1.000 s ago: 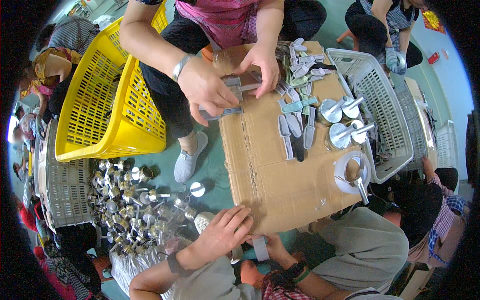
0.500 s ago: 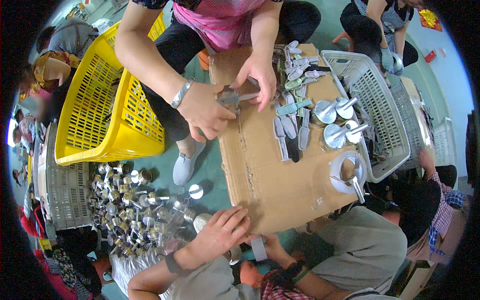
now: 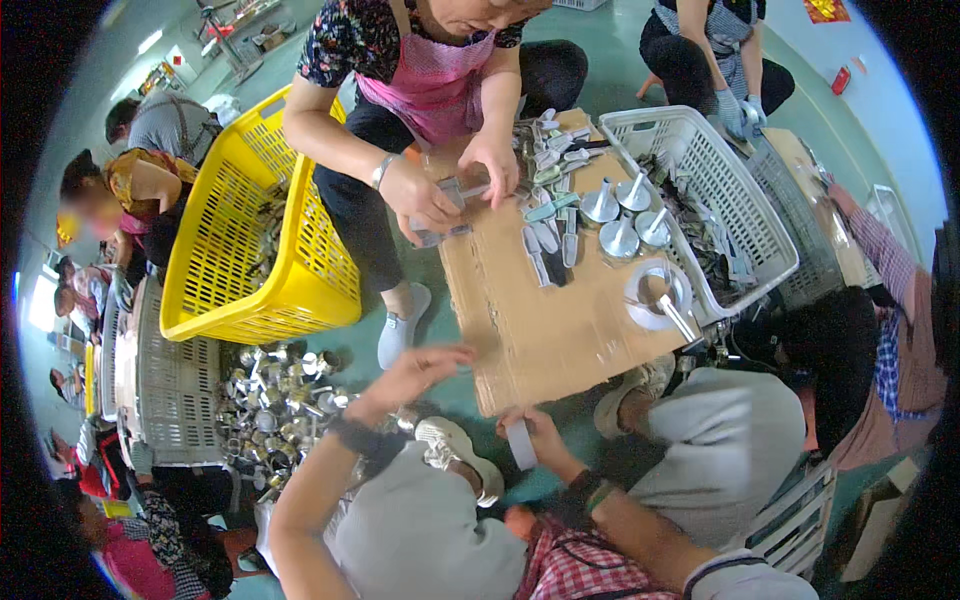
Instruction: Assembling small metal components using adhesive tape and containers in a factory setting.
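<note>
My left hand [image 3: 415, 378] is lifted beside the near left edge of the cardboard sheet [image 3: 540, 350], its fingers stretched out and slightly blurred, holding nothing. Below the sheet's near edge, my right hand [image 3: 543, 440] grips a translucent whitish strip [image 3: 520, 446], which hangs down from the fingers. On the cardboard stand several silvery discs with upright stems [image 3: 619, 237]. Beside them lie grey and greenish scoop-shaped plastic pieces [image 3: 545, 240]. A white ring-shaped roll [image 3: 632, 300] has a metal stem piece leaning in it.
Across the cardboard, a co-worker's hands [image 3: 430, 205] handle a clear-and-grey piece. A yellow basket [image 3: 310, 305] stands at left, above a heap of metal stemmed parts [image 3: 275, 405]. A white crate [image 3: 770, 265] of grey parts is at right. Other people sit nearby.
My left hand has come up off the cardboard's near left corner, and its fingers have straightened. My right hand still holds the strip. The whole view has shifted.
</note>
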A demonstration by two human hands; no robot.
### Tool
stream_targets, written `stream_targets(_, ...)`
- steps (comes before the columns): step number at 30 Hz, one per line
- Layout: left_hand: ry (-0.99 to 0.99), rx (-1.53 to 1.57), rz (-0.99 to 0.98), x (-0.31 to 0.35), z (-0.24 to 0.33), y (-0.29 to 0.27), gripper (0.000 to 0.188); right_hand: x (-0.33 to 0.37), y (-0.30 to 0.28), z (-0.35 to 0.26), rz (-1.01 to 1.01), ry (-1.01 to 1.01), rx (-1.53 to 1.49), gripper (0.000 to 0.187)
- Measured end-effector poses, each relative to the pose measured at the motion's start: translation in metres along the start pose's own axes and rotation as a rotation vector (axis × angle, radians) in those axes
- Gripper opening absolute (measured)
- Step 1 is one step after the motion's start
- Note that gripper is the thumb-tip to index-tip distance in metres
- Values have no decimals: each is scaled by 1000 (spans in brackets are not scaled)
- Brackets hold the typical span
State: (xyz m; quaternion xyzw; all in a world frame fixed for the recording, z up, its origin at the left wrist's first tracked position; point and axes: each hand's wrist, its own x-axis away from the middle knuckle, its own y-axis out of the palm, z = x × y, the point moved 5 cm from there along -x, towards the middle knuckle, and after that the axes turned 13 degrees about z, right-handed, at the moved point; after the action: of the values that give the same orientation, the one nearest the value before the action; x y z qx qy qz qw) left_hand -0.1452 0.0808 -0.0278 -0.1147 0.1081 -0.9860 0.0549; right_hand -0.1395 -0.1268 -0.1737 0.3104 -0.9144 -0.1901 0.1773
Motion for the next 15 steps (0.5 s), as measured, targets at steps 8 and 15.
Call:
stream_targets(8,-189,-276,307,76,88,-76,35,1,2,-13,-7,-65,77,10)
stream_targets(15,0,-736,766,194,198,-103,28,2,-2,-8,34,-73,97,5)
